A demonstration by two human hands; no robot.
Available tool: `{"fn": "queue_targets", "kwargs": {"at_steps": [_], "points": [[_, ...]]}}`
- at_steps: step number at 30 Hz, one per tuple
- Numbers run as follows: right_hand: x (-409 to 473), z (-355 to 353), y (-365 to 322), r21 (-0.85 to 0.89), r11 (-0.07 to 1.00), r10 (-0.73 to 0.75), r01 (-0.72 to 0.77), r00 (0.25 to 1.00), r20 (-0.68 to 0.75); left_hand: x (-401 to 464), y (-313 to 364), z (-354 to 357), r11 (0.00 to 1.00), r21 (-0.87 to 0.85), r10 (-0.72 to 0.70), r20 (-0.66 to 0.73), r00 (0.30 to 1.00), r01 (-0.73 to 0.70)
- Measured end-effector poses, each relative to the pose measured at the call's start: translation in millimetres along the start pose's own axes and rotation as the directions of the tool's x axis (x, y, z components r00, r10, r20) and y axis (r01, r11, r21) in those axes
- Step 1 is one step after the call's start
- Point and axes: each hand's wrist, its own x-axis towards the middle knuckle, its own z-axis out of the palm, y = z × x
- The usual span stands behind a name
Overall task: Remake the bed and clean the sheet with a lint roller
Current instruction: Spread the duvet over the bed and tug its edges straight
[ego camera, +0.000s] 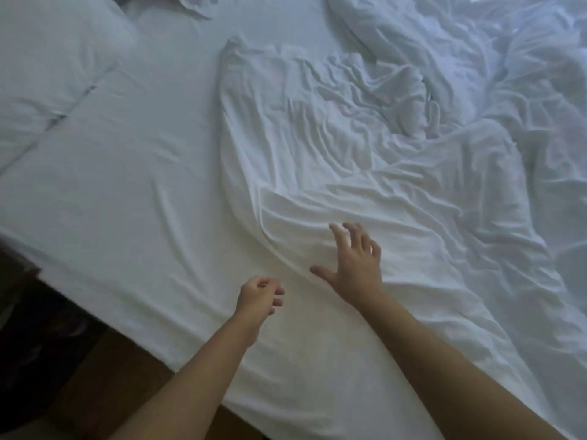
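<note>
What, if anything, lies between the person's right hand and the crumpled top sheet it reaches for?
Nothing visible. The right hand, fingers spread, is directly over the crumpled top sheet near its folded edge. The left hand is beside it, loosely curled and holding nothing.

One head-worn camera looks forward and steeply down from beside the bed (pixel 127 185). It sits close, at arm's reach above the sheet.

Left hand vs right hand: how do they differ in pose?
The left hand has loosely curled fingers and hangs over the smooth fitted sheet; the right hand has spread, straight fingers over the crumpled top sheet. The right reaches farther onto the bed. Both hold nothing.
</note>
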Motion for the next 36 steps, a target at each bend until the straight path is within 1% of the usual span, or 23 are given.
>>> {"fn": "queue_targets", "kwargs": {"at_steps": [1,4,6,9,11,13,14,16,18,19,22,23,25,26,27,29,30,31,32,33,34,35,36], "points": [[26.7,8.9,-6.9,-0.036,0.999,0.000,0.001,1.000,0.028,20.5,12.3,-7.6,1.000,0.014,-0.003,-0.002,1.000,0.003],[85.4,39.8,-28.0,-0.151,0.988,0.056,-0.028,0.981,0.186,77.2,43.1,-27.1,0.999,0.034,-0.026,0.009,1.000,0.025],[110.9,53.8,-33.5,-0.166,0.984,0.102,-0.065,0.969,0.224,107.4,58.7,-33.9,0.998,0.032,-0.050,0.039,0.998,0.048],[134.5,49.5,-27.5,-0.036,0.972,0.234,-0.231,0.965,0.122,134.4,75.0,-36.1,0.994,0.003,-0.112,0.111,0.988,0.112],[145.4,37.7,-19.6,0.011,0.938,0.339,-0.346,0.925,0.171,144.2,89.4,-35.6,0.979,-0.095,-0.163,0.179,0.970,0.182],[150.7,25.1,-8.1,0.114,0.895,0.395,-0.432,0.884,0.251,155.4,115.7,-35.1,0.950,-0.240,-0.151,0.209,0.966,0.201],[148.6,17.1,-3.7,0.194,0.865,0.399,-0.463,0.869,0.294,162.7,131.4,-34.0,0.927,-0.315,-0.137,0.221,0.966,0.204],[139.9,2.0,0.2,0.350,0.808,0.371,-0.474,0.871,0.323,177.1,167.9,-33.6,0.884,-0.425,-0.072,0.287,0.955,0.195],[128.5,-11.1,-2.0,0.433,0.767,0.345,-0.474,0.873,0.344,188.3,208.6,-34.4,0.877,-0.441,-0.049,0.311,0.949,0.189],[123.3,-16.3,-3.8,0.446,0.759,0.333,-0.475,0.871,0.361,196.0,225.9,-35.0,0.895,-0.404,-0.064,0.300,0.952,0.188],[114.2,-24.9,-14.9,0.436,0.760,0.308,-0.481,0.858,0.410,214.9,254.0,-31.2,0.968,-0.162,-0.146,0.250,0.957,0.190],[113.4,-23.6,-20.2,0.433,0.756,0.319,-0.491,0.854,0.412,220.6,255.4,-29.2,0.985,-0.085,-0.131,0.203,0.970,0.151],[114.8,-19.1,-38.7,0.410,0.743,0.374,-0.529,0.837,0.400,225.2,251.9,-31.0,0.998,0.058,0.025,0.069,0.997,-0.029],[118.0,-17.7,-49.7,0.430,0.715,0.424,-0.552,0.830,0.362,224.5,248.2,-35.4,0.987,0.110,0.113,0.017,0.993,-0.115],[124.2,-17.5,-63.7,0.487,0.669,0.478,-0.561,0.827,0.296,221.0,241.0,-41.3,0.977,0.143,0.163,-0.004,0.987,-0.161],[148.5,-19.7,-105.2,0.614,0.595,0.540,-0.519,0.824,0.172,210.4,208.8,-61.8,0.954,0.216,0.213,0.008,0.977,-0.210],[167.7,-19.9,-132.5,0.631,0.587,0.540,-0.507,0.826,0.162,199.4,187.9,-75.6,0.936,0.265,0.228,0.044,0.973,-0.231],[190.6,-14.8,-161.3,0.591,0.617,0.521,-0.520,0.833,0.189,187.5,163.5,-89.2,0.905,0.334,0.245,0.097,0.964,-0.264],[215.2,-4.5,-192.5,0.490,0.673,0.488,-0.554,0.831,0.268,176.8,141.0,-102.6,0.865,0.395,0.274,0.149,0.950,-0.311],[236.4,11.6,-224.8,0.347,0.731,0.472,-0.587,0.803,0.364,170.6,122.0,-116.4,0.832,0.443,0.275,0.192,0.942,-0.333],[251.0,31.5,-252.0,0.199,0.771,0.490,-0.606,0.762,0.423,166.6,108.5,-128.1,0.814,0.470,0.254,0.242,0.937,-0.342],[260.2,51.6,-271.8,0.065,0.788,0.535,-0.612,0.733,0.420,168.3,99.0,-142.4,0.830,0.455,0.202,0.292,0.935,-0.321],[264.9,67.2,-282.1,-0.034,0.798,0.566,-0.601,0.729,0.385,173.0,90.4,-155.8,0.862,0.424,0.128,0.350,0.928,-0.278]]}}
